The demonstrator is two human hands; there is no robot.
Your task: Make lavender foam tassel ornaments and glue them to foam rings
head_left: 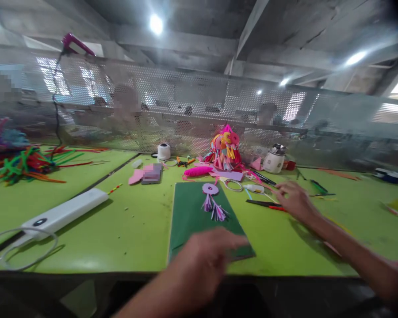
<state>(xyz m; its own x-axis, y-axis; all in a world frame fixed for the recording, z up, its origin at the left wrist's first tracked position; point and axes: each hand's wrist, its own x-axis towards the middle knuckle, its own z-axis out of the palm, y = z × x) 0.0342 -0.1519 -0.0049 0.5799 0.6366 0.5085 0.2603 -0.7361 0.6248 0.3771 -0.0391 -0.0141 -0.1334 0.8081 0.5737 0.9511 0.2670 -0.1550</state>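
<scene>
My left hand (pixel 202 260) is smeared by motion above the front of a dark green cutting mat (pixel 189 212). One finger of it points right, and I cannot make out anything in its grip. On the mat lies a lilac paper flower disc (pixel 210 189) with two purple-and-white fringed tassels (pixel 219 212) below it. To the right of the mat, my right hand (pixel 295 198) has its fingers bent together; whether a thin thing is between them is unclear. Scissors (pixel 265 203) with red on the handle lie under and beside its fingers.
Behind the mat stand a colourful tasselled ornament (pixel 226 148), pink yarn (pixel 197 171), a tape ring (pixel 234 185), a small glue bottle (pixel 254 189) and a white jar (pixel 274 160). At left are a white device (pixel 66 212) with a cable and bright strips (pixel 23 165). A perforated screen (pixel 185 119) closes the back.
</scene>
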